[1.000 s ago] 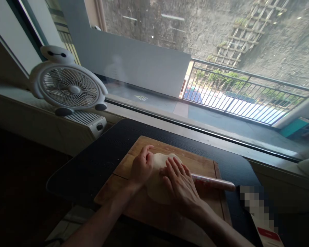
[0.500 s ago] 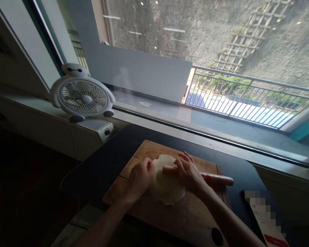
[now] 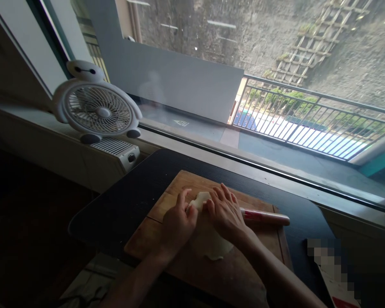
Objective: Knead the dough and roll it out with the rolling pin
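A flat, pale sheet of dough (image 3: 208, 239) lies on a wooden board (image 3: 167, 196), its middle partly covered by my hands. At the dough's left edge is my left hand (image 3: 179, 218), index finger and thumb held apart; I cannot tell whether they touch the dough. My right hand (image 3: 226, 211) lies over the dough and the rolling pin (image 3: 266, 217), palm down, fingers stretched out and not wrapped round. The pin's right end, with a red marking, sticks out past this hand; its left end is hidden.
The board rests on a black table (image 3: 115, 214) beside a window. A white fan (image 3: 102, 111) with a figure's head stands on a ledge to the left. At the table's right edge is a partly blurred box-like item (image 3: 330, 265). Outside, a railing (image 3: 285, 115) is visible.
My left index finger and thumb have spread from a closed curl. My right hand has shifted slightly left, covering the pin's left end. The view has tilted slightly.
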